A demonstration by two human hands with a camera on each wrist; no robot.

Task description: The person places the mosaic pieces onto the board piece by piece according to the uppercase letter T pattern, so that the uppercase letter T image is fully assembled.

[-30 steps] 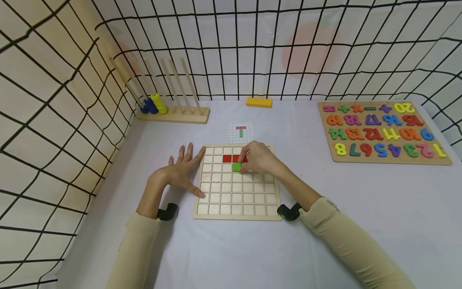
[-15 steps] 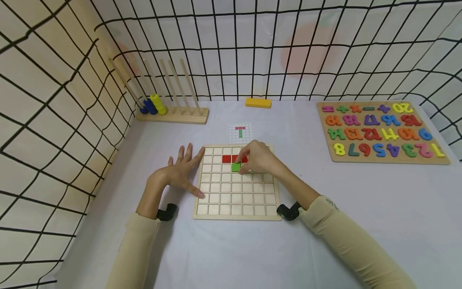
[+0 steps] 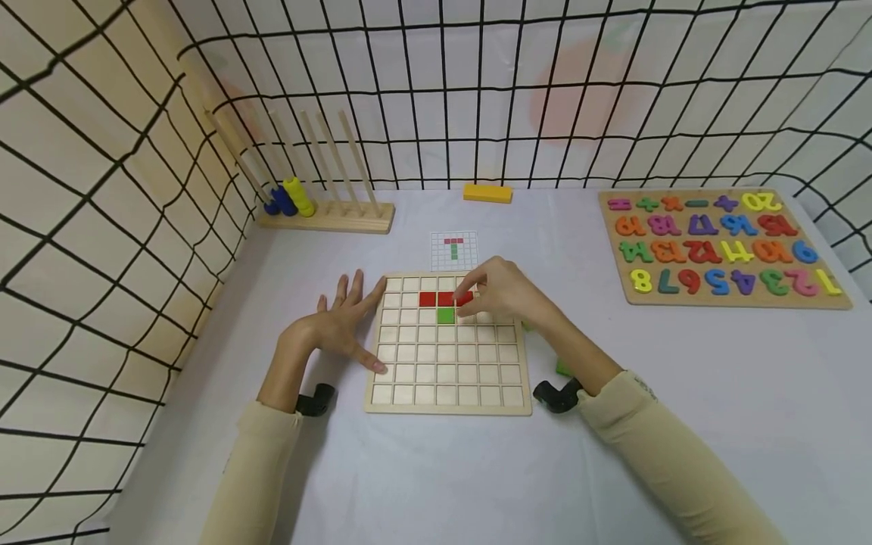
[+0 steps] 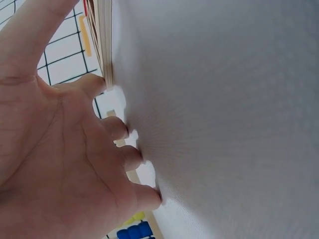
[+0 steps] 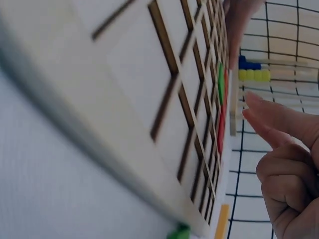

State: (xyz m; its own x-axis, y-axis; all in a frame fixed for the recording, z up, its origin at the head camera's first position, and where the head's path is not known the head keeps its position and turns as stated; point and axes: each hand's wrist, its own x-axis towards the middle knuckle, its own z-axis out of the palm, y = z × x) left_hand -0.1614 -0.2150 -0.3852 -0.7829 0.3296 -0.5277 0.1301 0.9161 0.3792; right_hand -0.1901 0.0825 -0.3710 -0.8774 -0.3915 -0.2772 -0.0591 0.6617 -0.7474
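A wooden grid board (image 3: 446, 393) lies on the white cloth. Three red square tiles (image 3: 427, 300) form a row in it, and one green square tile (image 3: 446, 316) sits below the middle one. My left hand (image 3: 341, 325) is spread at the board's left edge, with thumb and index finger touching the rim; its other fingertips rest on the cloth in the left wrist view. Just above the board's upper right, my right hand (image 3: 507, 291) has thumb and index finger slightly apart and nothing between them. That hand partly hides the rightmost red tile.
Green pieces (image 3: 562, 367) lie right of the board, partly hidden by the right arm. Behind the board is a printed card (image 3: 454, 251) with a T pattern. A peg rack (image 3: 327, 218), a yellow block (image 3: 487, 194) and a number puzzle (image 3: 725, 250) stand farther out, before a black net.
My right hand has let go of the green tile, lifted and moved slightly right. The green tile stays in its cell. My left hand has not moved.
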